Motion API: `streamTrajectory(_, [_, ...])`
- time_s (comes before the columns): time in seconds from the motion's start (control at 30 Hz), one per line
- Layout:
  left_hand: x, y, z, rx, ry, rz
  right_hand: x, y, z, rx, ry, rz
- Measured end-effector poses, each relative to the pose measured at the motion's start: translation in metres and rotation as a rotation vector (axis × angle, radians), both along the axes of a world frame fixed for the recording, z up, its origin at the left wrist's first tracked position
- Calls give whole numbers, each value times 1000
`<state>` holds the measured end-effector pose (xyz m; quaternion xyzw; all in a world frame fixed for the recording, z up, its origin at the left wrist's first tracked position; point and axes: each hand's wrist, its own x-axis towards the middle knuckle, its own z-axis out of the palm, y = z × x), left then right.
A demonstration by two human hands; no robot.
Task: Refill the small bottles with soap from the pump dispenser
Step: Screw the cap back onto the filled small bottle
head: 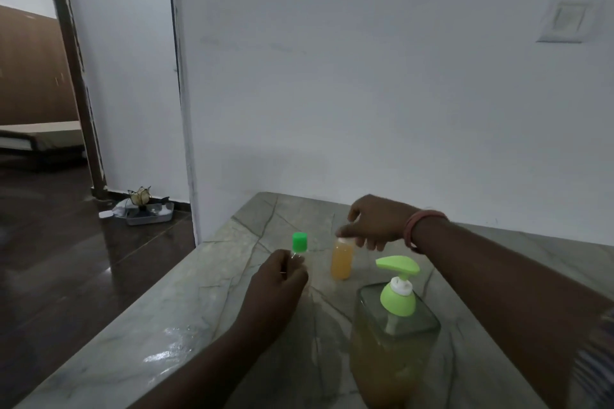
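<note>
Nearest on the marble surface (206, 315) stands the pump dispenser (395, 335), partly full of amber soap. Beyond it, the left hand (279, 282) curls around a clear green-capped bottle (299, 244) — body mostly hidden. Farther, the right hand (372, 222) pinches the top of an amber-filled bottle (342, 259) — cap unclear.

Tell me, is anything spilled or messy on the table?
Yes, a little. There is a shiny wet patch on the stone table near its left edge, beside the left forearm; it looks like a spill, though I cannot tell of what. The pump dispenser and both small bottles stand upright.
</note>
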<state>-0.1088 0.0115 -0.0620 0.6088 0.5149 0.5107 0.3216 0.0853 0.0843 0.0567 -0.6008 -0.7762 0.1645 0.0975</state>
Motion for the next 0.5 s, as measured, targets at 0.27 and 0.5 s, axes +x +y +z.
streamTrajectory(0.27, [-8,-59,19,-1,-153,-168,-64,-103,64,94,-203,164])
streamTrajectory(0.5, [-19,-86,22,224,15,-13,-108,-164,50,246,-541,221])
